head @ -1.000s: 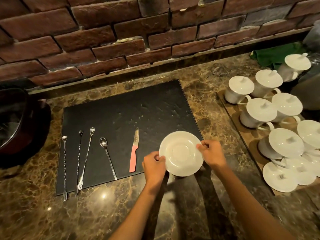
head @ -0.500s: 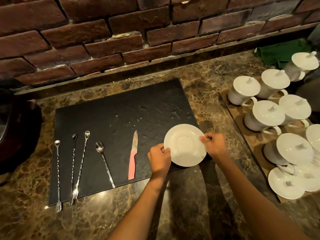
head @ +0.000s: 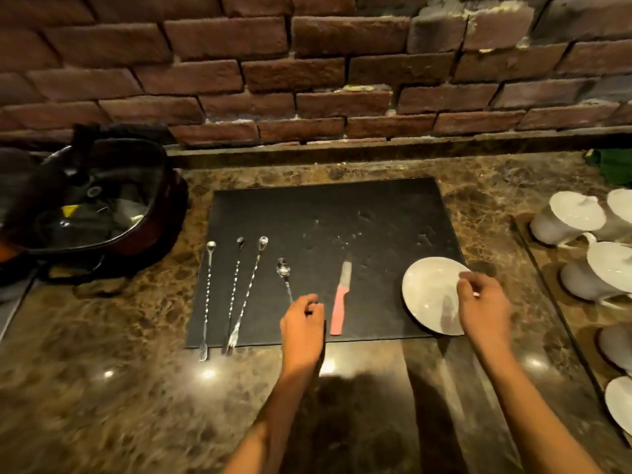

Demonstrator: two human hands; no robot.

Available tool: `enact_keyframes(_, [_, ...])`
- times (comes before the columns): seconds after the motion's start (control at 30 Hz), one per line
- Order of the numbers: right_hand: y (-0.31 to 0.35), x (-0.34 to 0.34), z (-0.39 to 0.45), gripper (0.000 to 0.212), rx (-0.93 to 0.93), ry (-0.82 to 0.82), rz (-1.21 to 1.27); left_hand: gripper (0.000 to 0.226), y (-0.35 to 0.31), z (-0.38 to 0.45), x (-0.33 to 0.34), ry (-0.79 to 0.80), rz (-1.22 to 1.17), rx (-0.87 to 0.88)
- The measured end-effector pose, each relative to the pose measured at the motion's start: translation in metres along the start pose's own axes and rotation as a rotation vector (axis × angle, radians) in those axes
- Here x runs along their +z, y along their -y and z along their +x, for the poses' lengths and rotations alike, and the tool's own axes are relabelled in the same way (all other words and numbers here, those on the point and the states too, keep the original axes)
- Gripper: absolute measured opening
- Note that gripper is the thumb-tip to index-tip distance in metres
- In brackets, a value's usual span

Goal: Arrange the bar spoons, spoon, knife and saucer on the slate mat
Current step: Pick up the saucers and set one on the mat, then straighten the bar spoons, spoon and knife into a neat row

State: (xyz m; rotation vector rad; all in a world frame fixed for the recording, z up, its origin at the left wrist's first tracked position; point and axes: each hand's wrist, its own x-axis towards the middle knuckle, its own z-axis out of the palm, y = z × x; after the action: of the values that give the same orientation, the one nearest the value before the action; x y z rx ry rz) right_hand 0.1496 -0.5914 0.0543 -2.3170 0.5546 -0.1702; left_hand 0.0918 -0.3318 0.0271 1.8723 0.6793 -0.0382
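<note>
On the mat's [head: 342, 213] right corner the saucer [head: 427, 292] is now set down, released by the left hand [head: 302, 323], which has been moved to the spoon [head: 284, 273] handle, fingers curled, grip unclear. The right hand [head: 484, 306] is loosely closed at the rim. The arrangement is judged nearly finished. No writing is readable.

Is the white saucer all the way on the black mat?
Not quite. The saucer lies on the mat, but its rim hangs over the right edge.
</note>
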Motion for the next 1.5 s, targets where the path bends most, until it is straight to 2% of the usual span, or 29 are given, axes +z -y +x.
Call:
enact_keyframes(0.13, [0.057,0.041,-0.051,0.024,-0.098,0.140,0.039,0.030,0.042,0.014,-0.091,-0.181,0.160,0.035])
enact_keyframes(0.23, [0.096,0.080,-0.091,0.021,-0.144,0.242,0.067,0.038,0.074,0.034,-0.152,-0.245,0.225,0.059])
enact_keyframes(0.4, [0.157,0.148,-0.153,0.018,-0.164,0.344,0.141,0.056,0.125,0.078,-0.229,-0.189,0.441,0.066])
enact_keyframes(0.5, [0.184,0.188,-0.182,0.020,-0.141,0.414,0.139,0.061,0.148,0.107,-0.256,-0.132,0.680,0.169])
enact_keyframes(0.6, [0.202,0.221,-0.201,0.021,-0.089,0.496,0.115,0.066,0.158,0.134,-0.264,-0.074,0.856,0.266])
enact_keyframes(0.73, [0.217,0.253,-0.212,0.021,-0.008,0.524,0.075,0.068,0.168,0.156,-0.263,0.004,0.999,0.379])
enact_keyframes(0.93, [0.232,0.294,-0.209,0.018,0.043,0.498,-0.041,0.058,0.186,0.167,-0.262,-0.061,1.033,0.542])
enact_keyframes(1.1, [0.246,0.315,-0.204,0.009,-0.003,0.463,-0.184,0.064,0.187,0.169,-0.262,-0.031,1.029,0.504])
enact_keyframes(1.23, [0.256,0.322,-0.203,0.011,-0.067,0.416,-0.339,0.066,0.188,0.171,-0.260,-0.032,1.007,0.477])
enact_keyframes(1.5, [0.260,0.330,-0.195,0.019,-0.043,0.434,-0.361,0.065,0.188,0.170,-0.258,-0.080,0.960,0.512])
